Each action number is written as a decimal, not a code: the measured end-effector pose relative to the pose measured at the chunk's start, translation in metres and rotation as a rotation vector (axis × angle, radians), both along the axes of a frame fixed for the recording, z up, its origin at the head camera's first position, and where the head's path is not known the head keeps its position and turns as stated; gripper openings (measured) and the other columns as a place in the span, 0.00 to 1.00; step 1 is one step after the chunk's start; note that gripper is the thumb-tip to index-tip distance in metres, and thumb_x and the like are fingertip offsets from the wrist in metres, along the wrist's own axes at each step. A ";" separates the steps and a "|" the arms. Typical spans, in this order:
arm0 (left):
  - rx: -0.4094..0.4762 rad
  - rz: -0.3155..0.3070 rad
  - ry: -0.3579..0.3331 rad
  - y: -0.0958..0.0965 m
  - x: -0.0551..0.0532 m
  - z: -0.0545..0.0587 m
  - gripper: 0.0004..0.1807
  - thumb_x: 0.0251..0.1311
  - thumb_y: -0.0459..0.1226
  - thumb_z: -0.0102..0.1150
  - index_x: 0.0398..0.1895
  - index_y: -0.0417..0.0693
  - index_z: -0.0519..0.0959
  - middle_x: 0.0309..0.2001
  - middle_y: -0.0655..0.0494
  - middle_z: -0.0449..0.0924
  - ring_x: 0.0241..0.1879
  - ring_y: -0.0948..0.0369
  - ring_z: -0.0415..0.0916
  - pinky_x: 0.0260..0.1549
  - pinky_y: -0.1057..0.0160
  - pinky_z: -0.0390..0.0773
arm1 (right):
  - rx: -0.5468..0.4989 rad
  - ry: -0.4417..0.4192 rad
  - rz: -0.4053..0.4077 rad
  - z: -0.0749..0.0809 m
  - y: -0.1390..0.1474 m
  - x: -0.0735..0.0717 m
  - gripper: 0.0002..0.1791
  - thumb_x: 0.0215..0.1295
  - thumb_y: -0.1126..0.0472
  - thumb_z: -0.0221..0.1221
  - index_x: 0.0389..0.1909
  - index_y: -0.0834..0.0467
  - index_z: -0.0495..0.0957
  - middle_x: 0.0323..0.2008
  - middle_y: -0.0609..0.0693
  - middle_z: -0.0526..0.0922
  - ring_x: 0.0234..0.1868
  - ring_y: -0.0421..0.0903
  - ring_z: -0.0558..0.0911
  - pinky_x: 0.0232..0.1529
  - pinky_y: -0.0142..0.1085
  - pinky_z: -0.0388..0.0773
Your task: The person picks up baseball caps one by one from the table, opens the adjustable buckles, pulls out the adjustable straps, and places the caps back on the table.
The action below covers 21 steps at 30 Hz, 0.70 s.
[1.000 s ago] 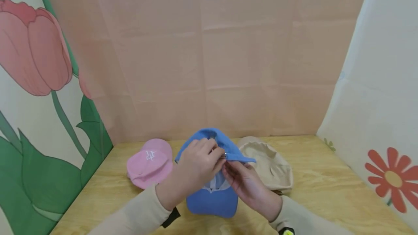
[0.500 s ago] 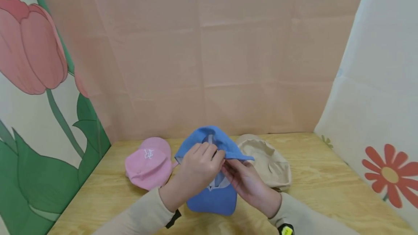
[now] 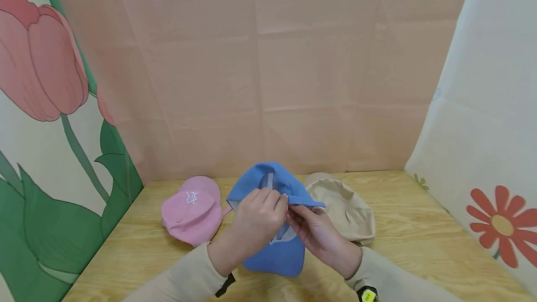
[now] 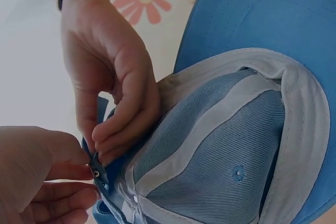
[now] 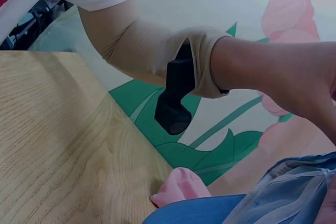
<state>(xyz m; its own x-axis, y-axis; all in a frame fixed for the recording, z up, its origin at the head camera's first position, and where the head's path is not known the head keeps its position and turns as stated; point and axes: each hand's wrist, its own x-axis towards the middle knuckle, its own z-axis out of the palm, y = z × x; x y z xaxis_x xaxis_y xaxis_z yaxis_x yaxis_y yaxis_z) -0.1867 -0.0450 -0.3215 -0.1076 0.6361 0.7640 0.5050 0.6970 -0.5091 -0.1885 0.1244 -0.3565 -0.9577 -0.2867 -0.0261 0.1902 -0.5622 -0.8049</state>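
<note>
A blue baseball cap (image 3: 277,261) is held inside up at the middle, its brim toward me and its pale lining bands showing. My left hand (image 3: 261,216) pinches the cap's back strap (image 4: 100,177), where a small metal fitting shows in the left wrist view. From the other side my right hand (image 3: 320,236) pinches the same strap, thumb and fingers close to the left fingertips. The strap's free end points right in the head view. In the right wrist view the cap's brim (image 5: 194,211) fills the bottom, and my left hand (image 5: 299,80) is partly cut off.
To the left a pink cap (image 3: 193,216) with white embroidery lies on the wooden table (image 3: 419,246). A beige cap (image 3: 346,209) lies to the right, partly behind the blue one. A peach cloth (image 3: 268,69) hangs at the back, between flower-printed side panels.
My left fingers have closed in over the strap, covering the metal fitting that showed a second ago. The strap's free end has shifted slightly left; my right hand has barely moved.
</note>
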 end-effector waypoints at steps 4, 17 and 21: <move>0.006 0.005 0.004 0.001 0.000 -0.001 0.06 0.58 0.37 0.64 0.35 0.45 0.86 0.28 0.57 0.80 0.27 0.62 0.74 0.28 0.68 0.72 | -0.006 0.013 0.007 -0.001 0.000 0.000 0.17 0.73 0.69 0.45 0.35 0.55 0.83 0.37 0.46 0.86 0.40 0.36 0.83 0.46 0.24 0.77; 0.095 -0.030 0.184 0.006 -0.013 -0.009 0.14 0.61 0.30 0.45 0.21 0.45 0.79 0.19 0.58 0.74 0.19 0.64 0.70 0.20 0.69 0.68 | 0.001 0.048 0.023 -0.002 0.000 0.001 0.18 0.73 0.68 0.47 0.34 0.52 0.86 0.38 0.43 0.86 0.43 0.35 0.83 0.50 0.26 0.77; 0.164 -0.066 0.138 0.006 -0.015 -0.008 0.11 0.56 0.32 0.47 0.18 0.46 0.75 0.16 0.59 0.70 0.17 0.64 0.67 0.18 0.68 0.66 | -0.012 0.077 0.044 -0.001 0.000 0.002 0.16 0.73 0.68 0.48 0.38 0.52 0.85 0.40 0.43 0.86 0.45 0.35 0.83 0.52 0.26 0.76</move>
<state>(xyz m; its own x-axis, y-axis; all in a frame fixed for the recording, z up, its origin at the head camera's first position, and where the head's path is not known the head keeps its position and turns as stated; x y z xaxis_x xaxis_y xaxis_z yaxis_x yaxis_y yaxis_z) -0.2017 -0.0394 -0.3300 0.0429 0.5040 0.8626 0.4859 0.7439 -0.4588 -0.1867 0.1245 -0.3578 -0.9432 -0.3283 0.0506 0.1529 -0.5643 -0.8113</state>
